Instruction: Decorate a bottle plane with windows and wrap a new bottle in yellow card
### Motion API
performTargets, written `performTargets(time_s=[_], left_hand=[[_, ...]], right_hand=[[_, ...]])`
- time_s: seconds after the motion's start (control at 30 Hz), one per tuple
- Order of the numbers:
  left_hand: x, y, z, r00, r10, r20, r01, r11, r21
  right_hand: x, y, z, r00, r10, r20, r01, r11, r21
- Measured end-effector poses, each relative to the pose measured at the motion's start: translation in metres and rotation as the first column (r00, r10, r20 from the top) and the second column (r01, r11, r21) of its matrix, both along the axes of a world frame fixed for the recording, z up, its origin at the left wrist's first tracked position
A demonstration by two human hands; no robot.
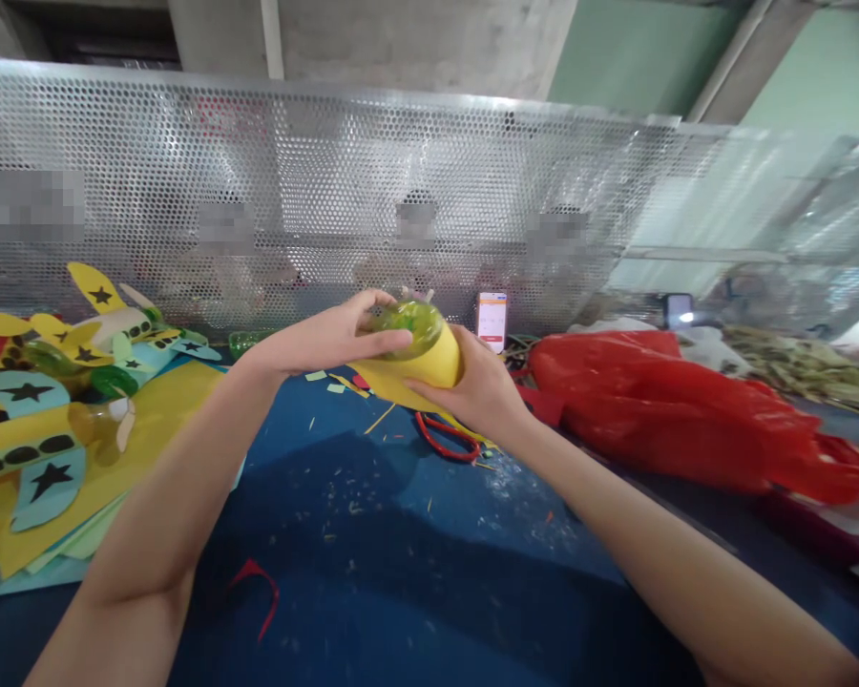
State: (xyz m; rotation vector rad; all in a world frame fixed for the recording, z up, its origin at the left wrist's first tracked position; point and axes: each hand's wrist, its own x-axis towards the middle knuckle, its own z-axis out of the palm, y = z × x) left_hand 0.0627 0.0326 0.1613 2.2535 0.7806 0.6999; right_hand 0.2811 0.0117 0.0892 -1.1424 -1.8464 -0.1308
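Note:
Above the blue table, both hands hold a green plastic bottle [419,322] with its rounded end toward me. A sheet of yellow paper [429,367] curves around its side. My left hand [340,334] grips the bottle's green end from the left, thumb laid across it. From the right, my right hand [483,382] wraps the yellow paper against the bottle, its thumb underneath. Just below, red-handled scissors [448,441] lie on the table, their blades hidden. The far end of the bottle is out of sight.
Bottle planes with paper wings and black stars [50,477] crowd the left, on yellow sheets [164,410]. A red plastic bag [659,401] lies right. A lit phone [492,322] leans at a perforated metal screen [329,172]. Paper scraps [261,582] dot the blue table [372,611].

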Motion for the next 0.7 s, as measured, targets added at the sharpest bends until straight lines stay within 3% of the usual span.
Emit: performTargets(time_s=[0.07, 0.17, 0.27, 0.37, 0.5, 0.7], left_hand=[[-0.002, -0.006, 0.004, 1.0, -0.001, 0.029, 0.0, 0.999, 0.042], [-0.007, -0.007, 0.009, 0.996, 0.044, 0.079, -0.056, 0.986, 0.157], [-0.009, -0.002, 0.008, 0.981, 0.082, 0.173, -0.098, 0.992, 0.081], [-0.006, 0.004, 0.003, 0.976, 0.035, 0.214, -0.015, 0.996, -0.093], [0.004, 0.009, -0.006, 0.967, -0.09, 0.238, 0.148, 0.96, -0.237], [0.012, 0.02, -0.017, 0.949, -0.058, 0.31, 0.177, 0.911, -0.373]], right_hand=[[0.004, 0.004, 0.0, 0.97, 0.098, -0.222, -0.126, 0.985, -0.117], [0.008, 0.01, 0.001, 0.805, 0.237, -0.543, -0.393, 0.9, -0.19], [0.01, 0.014, -0.001, 0.683, 0.267, -0.68, -0.523, 0.828, -0.2], [0.008, 0.015, -0.004, 0.708, 0.284, -0.647, -0.549, 0.797, -0.251], [0.002, 0.011, -0.009, 0.786, 0.316, -0.531, -0.519, 0.804, -0.29], [0.002, 0.006, -0.009, 0.804, 0.345, -0.483, -0.529, 0.786, -0.32]])
